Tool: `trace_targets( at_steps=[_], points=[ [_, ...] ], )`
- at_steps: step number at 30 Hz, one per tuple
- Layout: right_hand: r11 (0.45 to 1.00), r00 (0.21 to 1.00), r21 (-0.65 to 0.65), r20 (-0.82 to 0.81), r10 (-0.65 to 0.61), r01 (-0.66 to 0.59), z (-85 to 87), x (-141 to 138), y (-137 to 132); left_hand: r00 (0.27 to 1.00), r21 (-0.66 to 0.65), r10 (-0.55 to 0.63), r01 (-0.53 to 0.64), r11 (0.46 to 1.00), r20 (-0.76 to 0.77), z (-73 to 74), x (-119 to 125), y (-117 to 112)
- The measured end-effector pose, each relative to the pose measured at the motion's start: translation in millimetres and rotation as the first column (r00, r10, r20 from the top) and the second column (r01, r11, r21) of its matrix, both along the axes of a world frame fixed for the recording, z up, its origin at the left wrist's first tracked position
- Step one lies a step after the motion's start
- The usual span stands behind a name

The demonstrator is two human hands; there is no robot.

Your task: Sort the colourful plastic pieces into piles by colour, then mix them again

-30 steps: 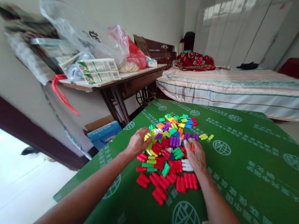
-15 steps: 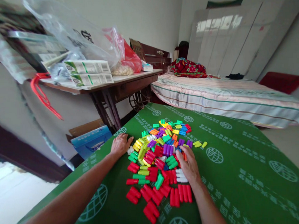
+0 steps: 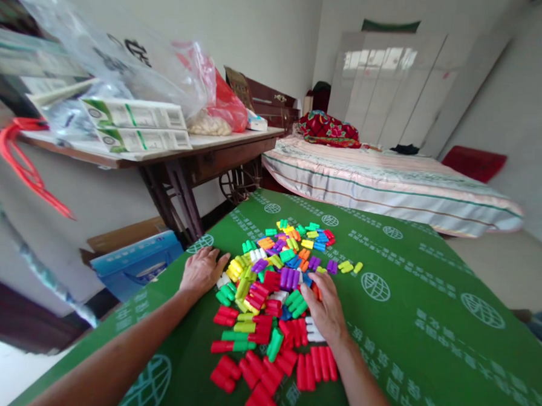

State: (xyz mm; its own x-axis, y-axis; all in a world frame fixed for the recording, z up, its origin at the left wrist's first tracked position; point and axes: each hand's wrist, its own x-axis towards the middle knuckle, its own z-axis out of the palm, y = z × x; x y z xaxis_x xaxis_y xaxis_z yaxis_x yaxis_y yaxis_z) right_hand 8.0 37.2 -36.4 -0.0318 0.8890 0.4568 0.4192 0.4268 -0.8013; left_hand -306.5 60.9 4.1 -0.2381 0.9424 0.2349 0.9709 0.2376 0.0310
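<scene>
A loose heap of colourful plastic toy blocks, shaped like joined rounded tubes, lies on the green table. My left hand (image 3: 202, 271) rests flat at the heap's left edge, fingers stretched out, near a yellow block (image 3: 235, 268) and holding nothing. At the right edge lies my right hand (image 3: 324, 306), thumb and fingers apart, over or against blue and orange blocks; what is under the fingers is partly hidden. Close to it are a purple block (image 3: 289, 279), a green block (image 3: 296, 303) and a white block (image 3: 313, 329). Red blocks (image 3: 321, 364) spread along the near side.
The green table (image 3: 426, 356) bears printed globes and writing. On the left stands a sewing-machine table (image 3: 251, 146) with boxes (image 3: 139, 114) and plastic bags (image 3: 228, 104). Below it is a blue box (image 3: 136, 262). A bed (image 3: 390, 179) stands behind.
The view has turned slightly right, so everything sits further left. Both hands keep about the same places beside the heap, and the blocks look unmoved.
</scene>
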Motion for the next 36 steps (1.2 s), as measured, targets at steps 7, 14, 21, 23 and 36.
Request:
trace_targets(
  at_steps=[7, 14, 21, 23, 36],
  points=[
    [0.999, 0.997, 0.002, -0.052, -0.053, 0.053, 3.0, -16.6, -5.0, 1.0, -0.01, 0.013, -0.013, 1.0, 0.008, 3.8, 3.5, 0.2],
    [0.979, 0.936, -0.188, -0.323, -0.137, 0.078, 6.9, 3.7, 0.8, 1.0, 0.018, 0.001, -0.002, 1.0, 0.026, 1.7, 4.6, -0.2],
    [0.942, 0.861, -0.271, -0.412, -0.298, 0.197, 0.2, 38.7, 14.4, 0.999, 0.043, -0.013, 0.011, 0.999, 0.035, -1.7, 3.9, 0.2],
    [0.943, 0.863, -0.266, -0.406, -0.299, 0.201, -1.8, 40.9, 15.0, 0.999, 0.046, -0.009, 0.007, 0.999, 0.044, -0.9, 5.1, -0.4],
    [0.953, 0.942, -0.292, -0.292, -0.163, 0.074, -2.0, 36.0, 11.8, 0.998, 0.043, -0.02, 0.018, 0.999, 0.053, -0.2, 7.3, -2.3]
  ],
)
